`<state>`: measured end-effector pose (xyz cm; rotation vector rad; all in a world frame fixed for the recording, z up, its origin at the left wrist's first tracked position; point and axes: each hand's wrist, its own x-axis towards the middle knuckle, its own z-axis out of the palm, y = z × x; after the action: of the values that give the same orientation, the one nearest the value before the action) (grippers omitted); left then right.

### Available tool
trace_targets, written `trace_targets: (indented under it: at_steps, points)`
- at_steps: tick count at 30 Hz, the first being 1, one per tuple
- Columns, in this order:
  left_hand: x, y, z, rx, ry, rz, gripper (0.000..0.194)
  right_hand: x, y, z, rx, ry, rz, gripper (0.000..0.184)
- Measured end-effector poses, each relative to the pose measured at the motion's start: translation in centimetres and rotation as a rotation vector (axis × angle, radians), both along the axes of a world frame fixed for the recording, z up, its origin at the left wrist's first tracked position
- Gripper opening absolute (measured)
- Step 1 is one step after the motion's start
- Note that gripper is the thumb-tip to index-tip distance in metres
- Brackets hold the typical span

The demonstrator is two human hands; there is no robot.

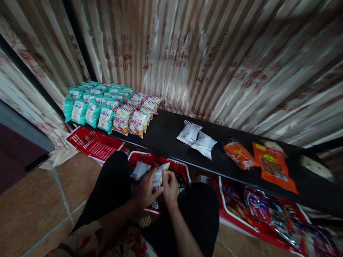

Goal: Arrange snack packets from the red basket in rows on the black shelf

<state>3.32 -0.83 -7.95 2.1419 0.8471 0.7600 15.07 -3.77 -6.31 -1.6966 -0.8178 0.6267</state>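
My left hand (144, 191) and my right hand (170, 188) meet over a red basket (181, 170) between my knees. Both close on a small pale snack packet (159, 177) held upright between them. Another white packet (139, 170) lies in the basket just left of my hands. I am crouched on the floor in black trousers, facing a low black shelf (166, 130).
On the shelf stand rows of green packets (87, 106) and orange packets (132, 121) at the left, two white packets (196, 138) in the middle, orange bags (273, 167) at the right. An empty red basket (93, 144) lies left. A red tray of snacks (268, 211) lies right. Striped curtain behind.
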Motion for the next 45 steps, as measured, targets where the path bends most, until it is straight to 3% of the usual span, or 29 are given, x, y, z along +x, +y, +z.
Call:
trace_targets:
  at_steps: [5,9,15,21,28,35,45]
  points:
    - [0.1,0.2,-0.3,0.038,-0.009,0.051,0.052,0.0,-0.1,-0.1,-0.021,-0.14,0.019,0.032]
    - [0.1,0.6,0.1,0.038,-0.021,0.046,0.044,0.2,0.0,0.3,0.053,-0.418,0.039,0.03]
    - [-0.1,2.0,3.3,-0.052,-0.049,-0.039,0.038,1.3,0.4,1.6,0.136,-0.767,0.106,0.029]
    - [0.0,4.8,6.8,-0.171,0.076,-0.15,0.036,2.8,0.7,2.6,0.123,-0.676,0.319,0.038]
    - [1.0,8.0,8.3,-0.221,0.208,-0.179,0.043,3.5,0.9,3.7,-0.017,-0.524,0.449,0.044]
    - [2.4,10.4,10.1,-0.415,0.151,-0.231,0.044,3.8,1.8,5.7,-0.086,-0.415,0.286,0.047]
    - [4.1,12.0,9.5,-0.654,-0.22,-0.153,0.046,4.6,3.8,7.3,-0.127,-0.309,0.001,0.05]
